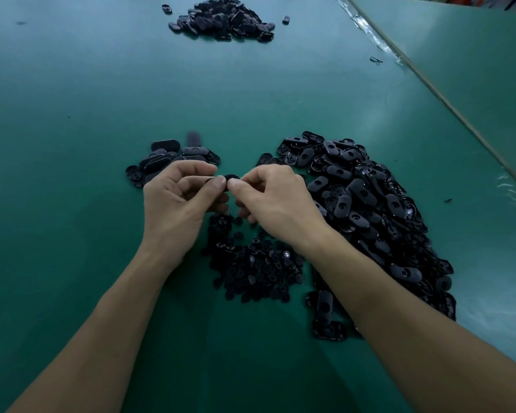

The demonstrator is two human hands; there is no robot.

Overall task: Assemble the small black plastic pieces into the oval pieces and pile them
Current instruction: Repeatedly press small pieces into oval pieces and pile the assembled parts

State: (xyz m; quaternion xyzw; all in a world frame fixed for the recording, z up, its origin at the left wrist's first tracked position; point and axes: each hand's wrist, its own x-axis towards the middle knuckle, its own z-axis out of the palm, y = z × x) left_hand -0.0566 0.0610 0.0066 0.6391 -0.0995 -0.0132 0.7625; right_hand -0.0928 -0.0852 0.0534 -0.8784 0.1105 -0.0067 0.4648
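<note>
My left hand (176, 201) and my right hand (276, 198) meet above the green table, thumbs tip to tip. Between them they pinch a black oval piece (229, 177), mostly hidden by the fingers; whether a small piece sits in it I cannot tell. Below the hands lies a heap of small black plastic pieces (255, 269). A large heap of loose oval pieces (367, 210) spreads on the right. Behind my left hand sits a small pile of oval pieces (170, 158).
A second big heap of black oval pieces (225, 20) lies far back on the green table (72, 114). A taped seam (429, 84) runs diagonally at the right, with stray bits beside it. One oval piece (286, 20) lies alone near the far heap.
</note>
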